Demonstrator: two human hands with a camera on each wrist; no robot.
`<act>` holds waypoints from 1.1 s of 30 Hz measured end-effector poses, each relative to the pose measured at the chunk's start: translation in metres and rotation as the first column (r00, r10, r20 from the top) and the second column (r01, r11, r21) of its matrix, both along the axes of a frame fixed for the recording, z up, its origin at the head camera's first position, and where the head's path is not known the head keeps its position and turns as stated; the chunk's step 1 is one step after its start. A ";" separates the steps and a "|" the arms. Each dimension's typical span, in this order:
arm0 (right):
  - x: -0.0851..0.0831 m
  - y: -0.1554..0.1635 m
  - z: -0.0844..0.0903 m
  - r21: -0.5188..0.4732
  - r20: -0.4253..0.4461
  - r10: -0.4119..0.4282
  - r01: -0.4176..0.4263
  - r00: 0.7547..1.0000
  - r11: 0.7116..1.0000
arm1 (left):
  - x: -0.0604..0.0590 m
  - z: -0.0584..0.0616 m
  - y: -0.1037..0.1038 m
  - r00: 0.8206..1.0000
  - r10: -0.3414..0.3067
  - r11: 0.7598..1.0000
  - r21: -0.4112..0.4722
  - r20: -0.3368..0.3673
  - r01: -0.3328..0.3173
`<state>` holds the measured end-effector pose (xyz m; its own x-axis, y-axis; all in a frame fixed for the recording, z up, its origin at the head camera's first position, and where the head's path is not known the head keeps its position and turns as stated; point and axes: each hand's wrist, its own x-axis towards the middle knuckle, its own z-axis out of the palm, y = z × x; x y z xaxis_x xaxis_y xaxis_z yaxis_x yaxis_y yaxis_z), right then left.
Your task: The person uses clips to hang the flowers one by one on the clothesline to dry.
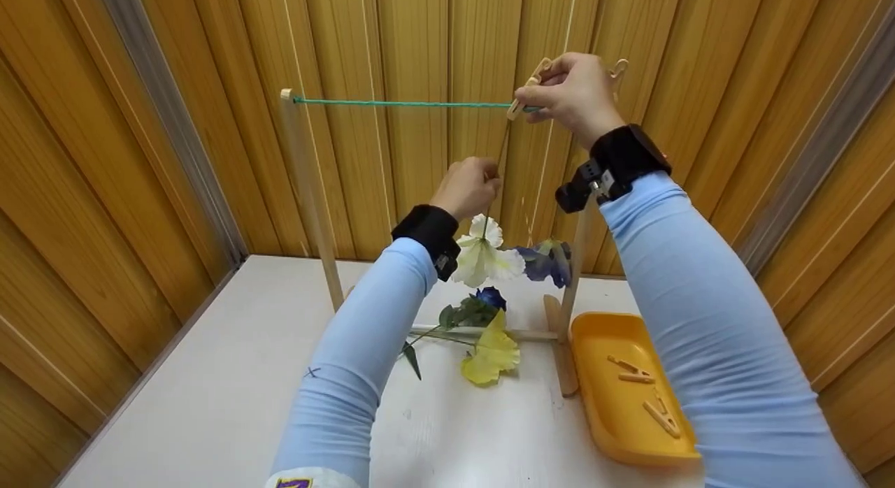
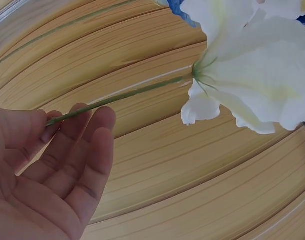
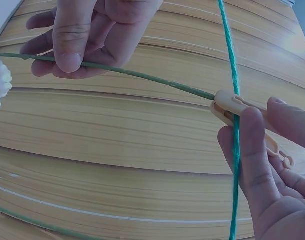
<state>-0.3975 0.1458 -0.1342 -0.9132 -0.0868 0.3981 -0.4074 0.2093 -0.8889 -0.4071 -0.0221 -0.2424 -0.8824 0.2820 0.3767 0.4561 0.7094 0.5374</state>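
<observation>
A green cord (image 1: 405, 103) runs across the top of a wooden frame. My right hand (image 1: 577, 96) grips a beige clothespin (image 3: 230, 105) at the cord, between thumb and fingers. The clothespin's tip meets the end of a green flower stem (image 3: 157, 81). Lower down, my left hand (image 1: 467, 187) pinches that stem between thumb and fingertips, its other fingers loosely bent. From the stem hangs a white artificial flower (image 1: 482, 259), head down, below the left hand. A blue-purple flower (image 1: 549, 263) hangs to its right, its upper stem hidden by my right hand.
On the white table (image 1: 210, 376) lie a yellow flower (image 1: 491, 355) and a blue rose (image 1: 491, 297) with leaves, around the frame's bottom bar. An orange tray (image 1: 605, 411) at the right holds two clothespins (image 1: 661, 418). Another clip's hooked end (image 1: 619, 67) shows behind my right hand.
</observation>
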 end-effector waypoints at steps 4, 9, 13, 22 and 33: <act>0.000 -0.003 0.001 0.031 0.015 -0.026 0.025 1.000 0.999 | 0.001 0.000 -0.003 1.000 0.003 1.000 -0.001 0.009 -0.003; 0.000 -0.009 0.001 0.091 0.024 -0.045 0.043 0.999 0.995 | 0.004 0.001 -0.008 1.000 0.011 1.000 -0.018 0.014 -0.011; -0.001 -0.011 0.000 0.135 0.036 -0.053 0.048 0.998 0.990 | 0.006 -0.001 -0.010 0.999 0.017 1.000 -0.016 0.039 -0.017; -0.002 -0.009 -0.002 0.202 0.036 -0.051 0.042 0.998 0.978 | 0.004 -0.007 -0.011 0.995 0.023 1.000 -0.007 0.096 -0.022; 0.004 0.007 -0.006 0.266 0.024 -0.048 0.040 0.999 0.963 | 0.002 -0.013 -0.009 0.991 -0.016 1.000 -0.011 0.134 0.018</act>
